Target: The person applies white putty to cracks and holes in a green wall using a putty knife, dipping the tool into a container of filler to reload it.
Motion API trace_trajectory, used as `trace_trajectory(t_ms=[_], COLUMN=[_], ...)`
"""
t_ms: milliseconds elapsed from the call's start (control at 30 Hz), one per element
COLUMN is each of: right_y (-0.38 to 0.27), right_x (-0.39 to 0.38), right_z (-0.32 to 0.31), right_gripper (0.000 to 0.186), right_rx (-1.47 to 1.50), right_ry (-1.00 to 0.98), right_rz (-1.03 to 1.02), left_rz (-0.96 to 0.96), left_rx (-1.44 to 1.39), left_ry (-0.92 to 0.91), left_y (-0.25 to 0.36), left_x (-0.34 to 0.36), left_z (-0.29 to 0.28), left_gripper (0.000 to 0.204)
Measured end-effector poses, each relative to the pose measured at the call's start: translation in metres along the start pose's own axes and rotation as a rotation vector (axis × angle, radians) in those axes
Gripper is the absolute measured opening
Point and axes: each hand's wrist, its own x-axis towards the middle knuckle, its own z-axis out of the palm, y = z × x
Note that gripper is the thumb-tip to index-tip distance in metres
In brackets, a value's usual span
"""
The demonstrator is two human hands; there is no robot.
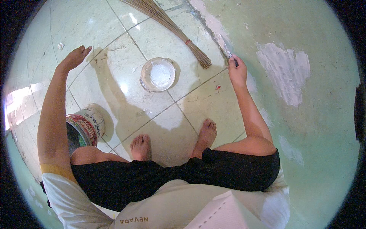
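Observation:
My right hand [238, 72] is closed round the dark handle of a putty knife [230, 54]. White paste coats the knife's blade, which is at the foot of the green wall [324, 114], where wall and floor meet. Out over the floor at the far left, my left hand [77, 57] has its fingers curled in and the thumb stretched out, with nothing seen in it. Between my hands, a round tub [158, 74] of white paste stands on the tiles. A large white patch [286, 70] of paste covers part of the wall right of my right hand.
A stick broom [175, 30] lies on the tiled floor [126, 49] beyond the tub. A white bucket [91, 120] with a coloured label stands by my left knee. My bare feet [206, 137] are on the tiles. Smaller white patches [291, 149] mark the wall near my right knee.

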Motion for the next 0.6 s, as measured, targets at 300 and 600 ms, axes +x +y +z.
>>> trace_trajectory(t_ms=[300, 600], right_y=[0.017, 0.006], right_x=[-0.038, -0.045], right_z=[-0.041, -0.038], right_gripper=[0.032, 0.031], right_rx=[0.014, -0.005], right_ry=[0.082, 0.082], right_rz=[0.026, -0.123], left_rz=[0.047, -0.010], left_rx=[0.031, -0.020], left_ry=[-0.004, 0.064], left_y=[0.011, 0.010], left_x=[0.008, 0.012], left_z=[0.007, 0.008], left_gripper=[0.067, 0.067])
